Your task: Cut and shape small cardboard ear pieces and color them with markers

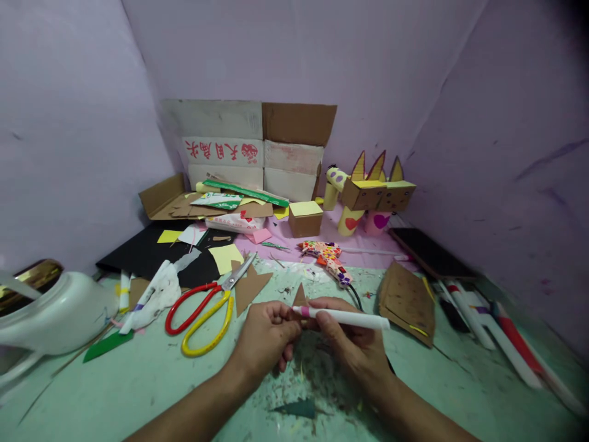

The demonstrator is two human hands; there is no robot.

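My right hand [354,347] holds a white marker pen [350,317] with a pinkish-purple band, lying nearly level across its fingers. Pinched in my left hand [267,334] is a small pointed piece of brown cardboard [300,294], its tip sticking up between the two hands. The marker's tip end meets the left fingers; whether it touches the cardboard I cannot tell. To the left lie scissors [225,286] with one red and one yellow handle, blades partly over cut cardboard scraps [252,287]. A floral-patterned glue gun [332,261] rests beyond the right hand.
A white watering can [50,319] stands at far left. Behind are an opened carton [223,153], a small cardboard box [305,221] and cardboard animal figures [380,195]. Cardboard pieces [407,304] and several markers [472,316] lie at right. A dark green scrap [299,407] lies in front.
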